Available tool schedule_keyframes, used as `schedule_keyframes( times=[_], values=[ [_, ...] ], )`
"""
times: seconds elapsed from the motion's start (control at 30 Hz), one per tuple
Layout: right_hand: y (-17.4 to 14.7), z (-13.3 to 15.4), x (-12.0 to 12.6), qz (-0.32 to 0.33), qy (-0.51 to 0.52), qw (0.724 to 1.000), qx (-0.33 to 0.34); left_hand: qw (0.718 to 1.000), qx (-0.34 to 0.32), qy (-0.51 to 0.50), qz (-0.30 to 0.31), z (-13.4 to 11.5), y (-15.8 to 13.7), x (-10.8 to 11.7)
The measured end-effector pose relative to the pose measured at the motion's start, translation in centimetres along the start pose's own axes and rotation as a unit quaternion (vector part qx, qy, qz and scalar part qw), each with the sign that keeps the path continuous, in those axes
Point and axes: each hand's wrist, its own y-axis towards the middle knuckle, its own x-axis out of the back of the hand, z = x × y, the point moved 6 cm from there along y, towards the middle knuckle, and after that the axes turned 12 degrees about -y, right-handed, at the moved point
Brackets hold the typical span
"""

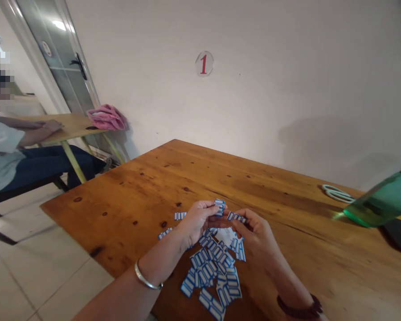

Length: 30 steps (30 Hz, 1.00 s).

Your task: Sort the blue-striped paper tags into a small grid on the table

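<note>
My left hand pinches a small blue-and-white label strip between thumb and fingers. Close by on the right, my right hand grips another strip of the same pattern by its end. Both strips are held just above the table, with a small gap between them. Below the hands lies a loose, overlapping pile of similar blue-and-white strips. A few more strips lie beyond my left hand, partly hidden by it. The print on the strips is too small to read.
On the brown wooden table, a green bottle, white rings and a dark flat object sit at the right. A wall stands behind. At left, a seated person rests their arms on another table with a pink cloth.
</note>
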Motion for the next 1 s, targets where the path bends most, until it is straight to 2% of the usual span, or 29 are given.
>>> schedule_keyframes(
  times=[0.17,0.33,0.57,0.73,0.9,1.0],
  values=[
    [-0.2,0.0,0.0,-0.008,-0.129,0.991,0.014,0.996,0.039,0.073,0.027,0.9,-0.1,-0.4],
    [-0.5,0.1,0.5,-0.022,-0.289,0.957,-0.015,0.992,0.06,0.097,0.047,1.3,-0.2,-0.5],
    [-0.7,0.2,0.4,-0.014,-0.359,0.933,-0.006,0.986,0.075,0.132,0.07,1.7,-0.3,-0.9],
    [-0.5,0.2,0.4,-0.038,-0.332,0.942,0.007,0.985,0.074,0.142,0.062,1.8,-0.2,-0.7],
    [-0.3,0.3,0.8,-0.047,-0.19,0.981,0.006,0.987,0.079,0.125,0.061,2.1,-0.1,-0.5],
    [-0.1,0.1,0.7,-0.033,-0.131,0.991,0.009,0.988,0.083,0.116,0.057,2.0,-0.1,-0.5]
  ],
)
